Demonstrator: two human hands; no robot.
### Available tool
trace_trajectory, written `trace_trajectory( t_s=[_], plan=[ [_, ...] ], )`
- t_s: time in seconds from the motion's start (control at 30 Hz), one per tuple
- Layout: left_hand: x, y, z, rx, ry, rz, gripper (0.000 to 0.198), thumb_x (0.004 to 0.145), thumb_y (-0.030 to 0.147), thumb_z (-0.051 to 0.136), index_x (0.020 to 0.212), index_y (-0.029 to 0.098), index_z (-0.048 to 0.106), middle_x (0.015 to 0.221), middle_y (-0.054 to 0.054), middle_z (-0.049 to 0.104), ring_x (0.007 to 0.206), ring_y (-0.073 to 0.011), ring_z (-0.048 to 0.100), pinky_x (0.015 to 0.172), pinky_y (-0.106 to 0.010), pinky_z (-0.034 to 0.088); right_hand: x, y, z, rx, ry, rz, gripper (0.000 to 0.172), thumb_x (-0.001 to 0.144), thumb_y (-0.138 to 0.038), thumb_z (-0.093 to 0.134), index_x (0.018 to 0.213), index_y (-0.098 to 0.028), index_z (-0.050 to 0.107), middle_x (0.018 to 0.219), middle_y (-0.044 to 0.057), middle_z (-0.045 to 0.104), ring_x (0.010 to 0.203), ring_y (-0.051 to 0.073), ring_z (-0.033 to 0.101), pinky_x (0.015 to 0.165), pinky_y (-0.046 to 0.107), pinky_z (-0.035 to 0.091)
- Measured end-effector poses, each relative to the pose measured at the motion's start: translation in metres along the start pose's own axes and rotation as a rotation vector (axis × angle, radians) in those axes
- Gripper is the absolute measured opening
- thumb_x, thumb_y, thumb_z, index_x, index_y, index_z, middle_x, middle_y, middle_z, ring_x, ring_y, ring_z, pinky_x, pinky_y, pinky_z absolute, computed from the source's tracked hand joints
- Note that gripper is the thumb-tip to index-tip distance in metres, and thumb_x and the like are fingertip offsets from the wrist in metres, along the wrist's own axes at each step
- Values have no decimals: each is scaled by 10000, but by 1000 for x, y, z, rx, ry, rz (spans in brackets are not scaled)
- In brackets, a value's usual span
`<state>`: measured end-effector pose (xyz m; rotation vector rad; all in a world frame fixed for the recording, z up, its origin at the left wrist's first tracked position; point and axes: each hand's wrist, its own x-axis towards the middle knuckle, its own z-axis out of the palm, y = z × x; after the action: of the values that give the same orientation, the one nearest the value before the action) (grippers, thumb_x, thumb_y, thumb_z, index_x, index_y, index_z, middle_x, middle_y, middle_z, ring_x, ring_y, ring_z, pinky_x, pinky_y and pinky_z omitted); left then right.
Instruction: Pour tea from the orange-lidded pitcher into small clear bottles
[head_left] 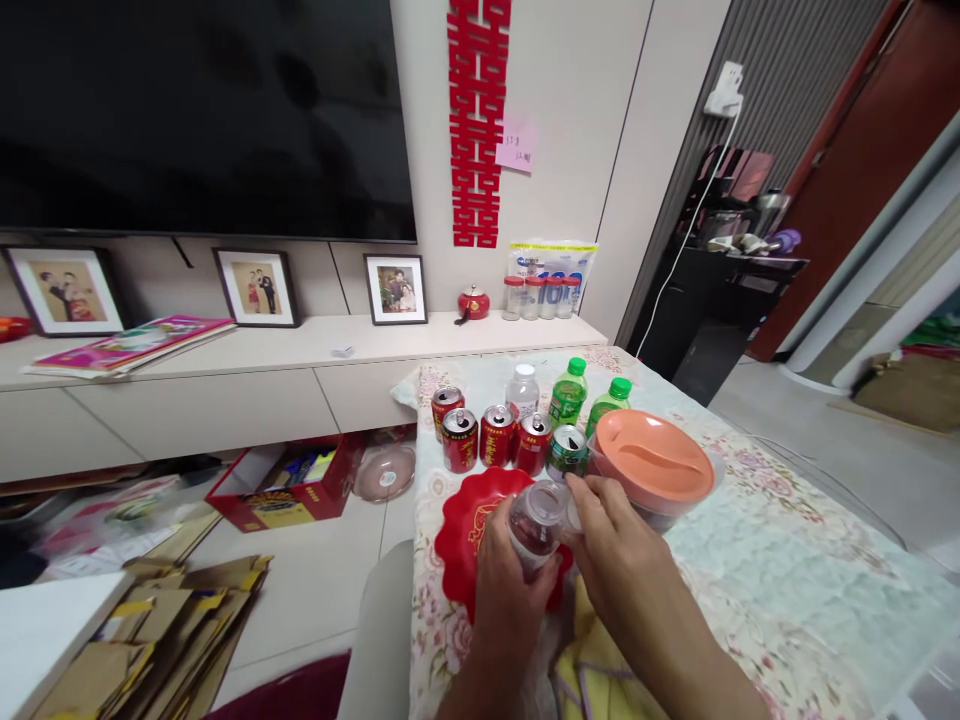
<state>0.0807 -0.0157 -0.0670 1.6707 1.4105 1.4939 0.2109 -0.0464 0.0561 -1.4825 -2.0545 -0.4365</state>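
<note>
My left hand [510,580] is wrapped round a clear jar-like container [538,515], tilted over the red scalloped plate [459,540]. At the jar's upper right edge, the fingers of my right hand [619,540] pinch a small clear round piece, perhaps a lid [573,512]; it is partly covered by the fingers. Just beyond the plate stand several red drink cans [497,437] and a green can [568,452]. A yellow cloth [600,655] lies below my wrists.
Behind the cans are a white-capped bottle [523,390] and two green-capped bottles [568,393]. An orange divided dish [655,457] sits in a clear bowl at right. Beyond the flowered tablecloth [795,530] runs a white cabinet [315,350]; a red box [289,485] and flattened cardboard [172,630] lie at left.
</note>
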Motion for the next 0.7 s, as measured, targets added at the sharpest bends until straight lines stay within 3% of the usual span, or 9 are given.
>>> trace_trajectory(
  t_s=[0.17,0.4,0.7],
  plan=[
    [-2,-2,2,15,3,19,636,843,282,696,1436,209,479,1360,-180,694,1255,-370,699,1054,-588,578,16,7,-10,126,-65,-54,370,987,-135,528,1356,-157,548,1187,154,706,1055,267,759,830,393,680],
    [-4,-5,4,57,38,64,657,829,254,706,1445,180,488,1339,-189,696,1249,-377,703,1034,-581,597,31,12,-16,320,-202,-20,273,968,-137,575,1236,-169,624,1203,146,708,1065,258,741,879,428,653],
    [-5,-6,7,98,73,113,656,825,210,710,1443,170,494,1305,-186,713,1200,-375,728,1007,-571,613,51,11,-27,367,-451,-62,379,978,-101,502,1311,-199,654,1224,135,657,1102,263,648,920,463,594]
  ],
)
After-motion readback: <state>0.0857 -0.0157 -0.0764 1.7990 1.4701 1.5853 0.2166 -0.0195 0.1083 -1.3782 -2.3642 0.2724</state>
